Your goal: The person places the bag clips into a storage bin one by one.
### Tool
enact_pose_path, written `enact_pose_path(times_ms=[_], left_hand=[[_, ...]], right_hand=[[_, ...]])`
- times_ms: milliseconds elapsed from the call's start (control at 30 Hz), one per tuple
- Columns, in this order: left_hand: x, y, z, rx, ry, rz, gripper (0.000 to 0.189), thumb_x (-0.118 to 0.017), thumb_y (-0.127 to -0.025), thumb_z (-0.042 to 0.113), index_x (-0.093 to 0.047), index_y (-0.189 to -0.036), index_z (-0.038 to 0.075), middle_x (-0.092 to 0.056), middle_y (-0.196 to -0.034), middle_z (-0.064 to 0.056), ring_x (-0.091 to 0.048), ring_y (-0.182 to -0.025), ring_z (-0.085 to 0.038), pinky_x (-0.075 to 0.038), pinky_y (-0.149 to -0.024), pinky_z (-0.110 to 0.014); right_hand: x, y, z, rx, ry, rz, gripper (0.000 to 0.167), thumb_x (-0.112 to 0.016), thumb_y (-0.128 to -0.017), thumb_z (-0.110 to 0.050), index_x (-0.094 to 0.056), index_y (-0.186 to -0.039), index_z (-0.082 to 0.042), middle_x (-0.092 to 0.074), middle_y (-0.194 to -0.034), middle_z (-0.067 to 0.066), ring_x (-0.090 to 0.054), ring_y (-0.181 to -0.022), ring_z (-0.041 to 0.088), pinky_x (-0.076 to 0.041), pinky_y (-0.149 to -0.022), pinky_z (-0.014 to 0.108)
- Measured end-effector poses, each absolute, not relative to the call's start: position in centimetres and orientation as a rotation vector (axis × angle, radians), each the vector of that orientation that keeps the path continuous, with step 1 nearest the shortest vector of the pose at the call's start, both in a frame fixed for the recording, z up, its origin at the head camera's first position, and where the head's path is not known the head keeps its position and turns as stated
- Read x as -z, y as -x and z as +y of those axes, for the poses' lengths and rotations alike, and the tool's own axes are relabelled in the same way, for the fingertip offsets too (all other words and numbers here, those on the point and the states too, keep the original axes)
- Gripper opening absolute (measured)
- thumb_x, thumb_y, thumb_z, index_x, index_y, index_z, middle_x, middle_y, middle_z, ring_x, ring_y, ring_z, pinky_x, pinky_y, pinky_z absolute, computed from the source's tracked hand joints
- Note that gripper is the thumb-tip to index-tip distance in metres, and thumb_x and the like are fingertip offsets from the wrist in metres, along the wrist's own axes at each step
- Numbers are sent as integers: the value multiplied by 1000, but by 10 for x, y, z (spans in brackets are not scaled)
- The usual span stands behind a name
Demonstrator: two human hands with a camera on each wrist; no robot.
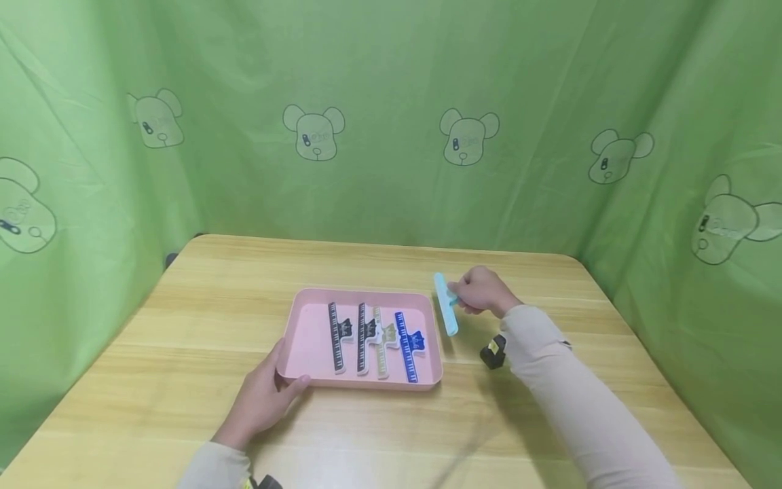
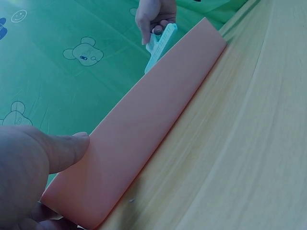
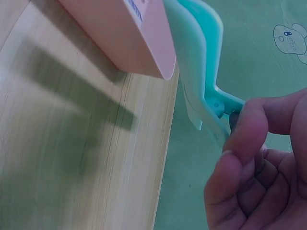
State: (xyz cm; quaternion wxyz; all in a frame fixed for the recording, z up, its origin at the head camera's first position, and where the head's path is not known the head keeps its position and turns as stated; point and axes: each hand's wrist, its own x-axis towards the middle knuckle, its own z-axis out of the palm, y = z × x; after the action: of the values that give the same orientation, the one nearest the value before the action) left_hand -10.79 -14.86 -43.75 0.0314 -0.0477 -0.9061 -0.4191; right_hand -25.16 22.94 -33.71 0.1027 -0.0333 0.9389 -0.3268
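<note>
A light turquoise clip [image 1: 446, 304] with a long straight jaw is pinched by its handle between the thumb and fingers of my right hand [image 1: 482, 291], above the table just right of the pink tray [image 1: 299, 319]. My left hand [image 1: 263, 397] grips the tray's near left corner, thumb over the front rim. Inside the tray lie two black clips [image 1: 336, 337], a pale gold clip [image 1: 381, 343] and a blue clip [image 1: 406, 348], all with piano-key patterns. In the right wrist view the turquoise clip [image 3: 196, 52] shows its two long plates side by side, close to the tray's corner.
The wooden table [image 1: 183, 326] extends around the tray on every side. Green curtains [image 1: 391, 197] printed with bear heads enclose its back and both sides. A black wrist device [image 1: 493, 352] with a yellow label sits at my right cuff.
</note>
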Motion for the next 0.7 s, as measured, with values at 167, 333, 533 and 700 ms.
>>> enact_pose_path(times_ms=[167,333,533,700], left_hand=[[436,107,-149,1289,149,-2793,87,-71,-88,30,-21,-152,-1,-39,-146,-28,-45,-128,-43,-37,-107,-53],[435,107,-149,1290,149,-2798,87,-71,-89,30,-20,-152,-1,-38,-146,-28,-44,-129,-43,-36,-107,-52],[434,106,-148,1290,153,-2795,87,-71,-89,30,-20,-152,-3,-37,-147,-29,-44,-128,-43,-37,-107,-51],[434,107,-148,1290,142,-2802,87,-71,-89,28,-20,-152,-2,-35,-148,-28,-42,-130,-43,-35,-108,-51]], right_hand=[[338,252,224,979,97,2763,35,-54,-99,-26,-60,-74,-3,-60,-63,5,-54,-54,13,-54,-56,26],[336,251,219,986,111,2763,34,-54,-99,-25,-60,-74,-3,-60,-64,6,-54,-55,14,-55,-56,27],[336,250,211,981,119,2751,35,-54,-99,-26,-60,-74,-3,-59,-63,5,-53,-54,14,-53,-55,25],[337,250,206,996,130,2738,35,-56,-98,-25,-60,-73,-3,-59,-62,5,-53,-53,13,-52,-52,25]])
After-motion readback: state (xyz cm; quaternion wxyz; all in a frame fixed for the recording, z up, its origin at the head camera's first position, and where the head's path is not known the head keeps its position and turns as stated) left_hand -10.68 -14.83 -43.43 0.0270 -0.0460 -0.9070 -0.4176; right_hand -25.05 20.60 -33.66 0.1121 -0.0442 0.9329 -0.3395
